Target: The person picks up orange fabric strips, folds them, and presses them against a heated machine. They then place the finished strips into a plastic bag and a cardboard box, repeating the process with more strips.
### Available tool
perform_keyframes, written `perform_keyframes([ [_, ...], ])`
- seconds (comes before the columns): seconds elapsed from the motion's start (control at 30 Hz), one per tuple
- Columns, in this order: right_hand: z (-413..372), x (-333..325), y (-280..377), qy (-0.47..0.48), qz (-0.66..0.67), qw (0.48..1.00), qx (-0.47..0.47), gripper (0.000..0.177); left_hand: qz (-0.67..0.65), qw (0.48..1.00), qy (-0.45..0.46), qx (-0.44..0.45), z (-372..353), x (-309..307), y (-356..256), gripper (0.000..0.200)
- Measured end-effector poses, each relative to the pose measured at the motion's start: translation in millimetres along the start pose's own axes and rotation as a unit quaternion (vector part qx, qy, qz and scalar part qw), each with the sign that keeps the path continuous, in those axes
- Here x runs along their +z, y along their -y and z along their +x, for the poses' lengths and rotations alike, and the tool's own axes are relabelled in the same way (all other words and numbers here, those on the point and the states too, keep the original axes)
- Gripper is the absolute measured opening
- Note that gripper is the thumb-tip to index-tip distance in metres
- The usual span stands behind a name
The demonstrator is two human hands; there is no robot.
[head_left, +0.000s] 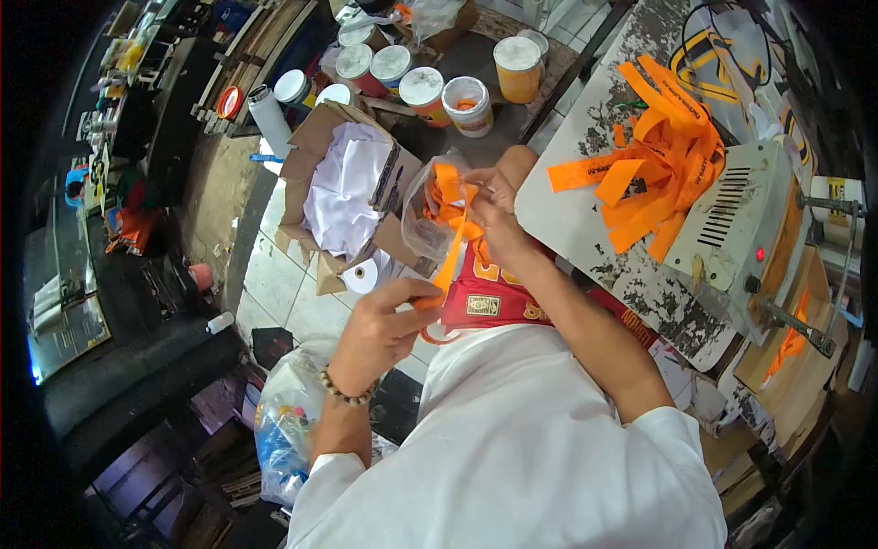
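An orange ribbon strip runs slantwise between my two hands above my lap. My left hand, with a beaded bracelet at the wrist, pinches its lower end. Higher up, my right hand has its fingers closed on the upper part, where the strip folds over. Just behind the strip is a clear plastic bag with more orange ribbon inside. To the right, a loose pile of orange printed ribbons lies on the worn white table. Red shorts show under my hands.
A grey machine with vents and a red light stands on the table beside the pile. An open cardboard box holds white cloth. Several paint tubs stand beyond it. A filled plastic bag sits at lower left.
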State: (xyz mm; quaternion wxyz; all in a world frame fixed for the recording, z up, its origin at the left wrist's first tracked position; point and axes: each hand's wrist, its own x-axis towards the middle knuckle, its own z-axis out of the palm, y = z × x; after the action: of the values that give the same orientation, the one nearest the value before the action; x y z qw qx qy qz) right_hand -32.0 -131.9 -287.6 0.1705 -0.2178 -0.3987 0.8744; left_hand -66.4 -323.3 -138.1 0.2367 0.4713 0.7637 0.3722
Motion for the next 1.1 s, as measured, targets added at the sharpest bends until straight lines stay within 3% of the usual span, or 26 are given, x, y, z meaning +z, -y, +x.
perform_keyframes([
  [0.03, -1, 0, 4, 0.001, 0.032, 0.999, 0.019, 0.022, 0.035, 0.999, -0.010, 0.038, -3, 5, 2, 0.030],
  [0.13, 0, -3, 5, 0.006, 0.072, 0.996, 0.043, 0.022, 0.084, 0.995, -0.019, 0.045, -11, 14, 7, 0.033],
  [0.27, -1, -8, 3, 0.015, 0.035, 0.998, 0.042, 0.020, 0.045, 0.998, -0.022, 0.041, -17, 18, 11, 0.033],
  [0.33, -2, -11, 3, 0.024, -0.042, 0.999, 0.007, 0.018, -0.095, 0.991, -0.076, -0.061, -20, 11, 20, 0.032],
  [0.4, -3, -16, 4, 0.029, -0.118, 0.992, -0.028, 0.016, -0.160, 0.976, -0.121, -0.085, -27, 4, 38, 0.022],
  [0.47, -3, -21, 6, 0.032, -0.155, 0.987, 0.013, 0.015, -0.385, 0.859, -0.270, -0.204, -29, -5, 46, 0.018],
  [0.5, -5, -22, 8, 0.036, -0.155, 0.987, 0.014, 0.015, -0.384, 0.858, -0.274, -0.204, -28, -9, 52, 0.018],
  [0.57, -8, -18, 18, 0.058, -0.162, 0.984, 0.039, 0.018, -0.487, 0.781, -0.297, -0.255, -26, -15, 69, 0.021],
  [0.6, -8, -20, 17, 0.064, -0.158, 0.984, 0.041, 0.018, -0.483, 0.781, -0.303, -0.255, -28, -18, 75, 0.021],
  [0.67, -9, -25, 17, 0.069, -0.158, 0.983, 0.070, 0.025, -0.579, 0.735, -0.265, -0.233, -30, -19, 89, 0.024],
  [0.7, -10, -26, 19, 0.052, -0.174, 0.982, 0.062, 0.017, -0.594, 0.730, -0.255, -0.222, -36, -17, 105, 0.018],
  [0.73, -11, -27, 18, 0.053, -0.173, 0.982, 0.061, 0.017, -0.594, 0.730, -0.256, -0.222, -36, -16, 105, 0.018],
  [0.8, -12, -31, 17, 0.046, -0.163, 0.985, 0.026, 0.017, -0.476, 0.797, -0.287, -0.237, -32, -12, 105, 0.014],
  [0.83, -15, -30, 21, 0.043, -0.165, 0.985, 0.025, 0.017, -0.478, 0.797, -0.285, -0.236, -33, -10, 110, 0.014],
  [0.9, -19, -27, 26, 0.041, -0.170, 0.984, 0.040, 0.017, -0.358, 0.864, -0.336, -0.111, -38, -7, 122, 0.016],
  [1.03, -16, -47, 1, 0.028, -0.203, 0.979, -0.013, 0.017, -0.244, 0.888, -0.374, -0.109, -32, -14, 100, 0.017],
  [1.1, -14, -58, -7, 0.047, -0.336, 0.936, -0.097, 0.013, -0.160, 0.902, -0.387, -0.102, -33, -17, 102, 0.026],
])
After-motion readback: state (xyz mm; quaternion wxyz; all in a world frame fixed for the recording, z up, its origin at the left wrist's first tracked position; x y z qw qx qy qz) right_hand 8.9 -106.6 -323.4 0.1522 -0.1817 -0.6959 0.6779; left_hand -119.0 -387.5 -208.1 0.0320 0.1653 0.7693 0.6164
